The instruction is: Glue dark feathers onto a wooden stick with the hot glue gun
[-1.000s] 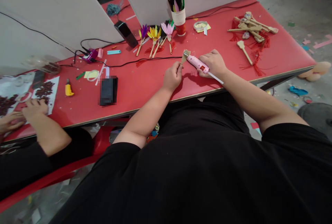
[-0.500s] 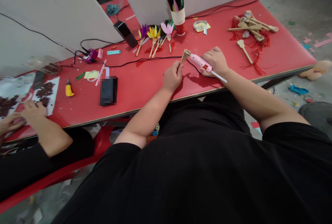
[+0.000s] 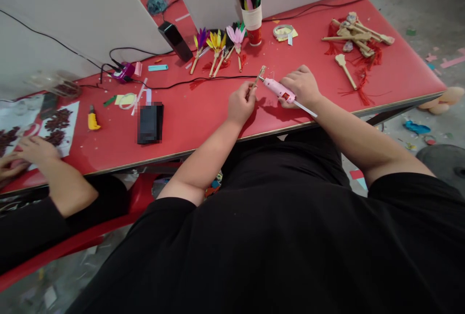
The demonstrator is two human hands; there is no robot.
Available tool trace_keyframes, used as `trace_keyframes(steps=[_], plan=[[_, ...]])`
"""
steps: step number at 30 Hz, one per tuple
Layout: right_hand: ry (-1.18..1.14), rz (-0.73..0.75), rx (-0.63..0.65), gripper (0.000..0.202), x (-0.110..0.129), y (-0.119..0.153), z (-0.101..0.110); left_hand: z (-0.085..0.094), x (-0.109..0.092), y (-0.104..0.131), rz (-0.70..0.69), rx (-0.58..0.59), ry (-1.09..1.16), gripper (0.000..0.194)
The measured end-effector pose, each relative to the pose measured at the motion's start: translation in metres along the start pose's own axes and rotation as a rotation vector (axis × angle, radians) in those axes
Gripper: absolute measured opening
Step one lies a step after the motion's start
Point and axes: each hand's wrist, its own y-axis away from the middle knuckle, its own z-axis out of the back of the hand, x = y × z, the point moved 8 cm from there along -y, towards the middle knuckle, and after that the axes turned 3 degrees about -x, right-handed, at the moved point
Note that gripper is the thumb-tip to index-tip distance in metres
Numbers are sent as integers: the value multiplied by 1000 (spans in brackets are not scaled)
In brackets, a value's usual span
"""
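Note:
Over the red table [image 3: 203,115], my left hand [image 3: 240,103] is closed on a small flat wooden stick [image 3: 259,77] with a wider head pointing up and away. My right hand [image 3: 300,86] is wrapped round a pink glue gun [image 3: 278,89], and a white glue stick [image 3: 305,109] juts from its rear. The gun's metal nozzle sits right at the wooden stick's head; whether they touch I cannot tell. Beyond my hands stand purple, yellow and pink feather flowers [image 3: 216,43] on wooden handles. A single wooden stick with a red tassel [image 3: 347,71] lies to the right.
At the back right lies a pile of wooden sticks with tassels [image 3: 358,38]. A red-and-white cup of feathers [image 3: 253,23] and a tape roll [image 3: 283,32] stand near the wall. Leftward are a black box [image 3: 150,124], a yellow cutter [image 3: 93,118], cables and a co-worker's hands [image 3: 36,151].
The wooden stick in my left hand has turned, so its head now shows nearly edge-on. My right hand keeps hold of the glue gun, almost in the same place.

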Motion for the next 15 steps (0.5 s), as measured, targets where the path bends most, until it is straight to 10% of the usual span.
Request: trace_keyframes(steps=[15], plan=[[-88,-24,-85,56,1,-1,2,4,-5,0,16,-25,94,43]])
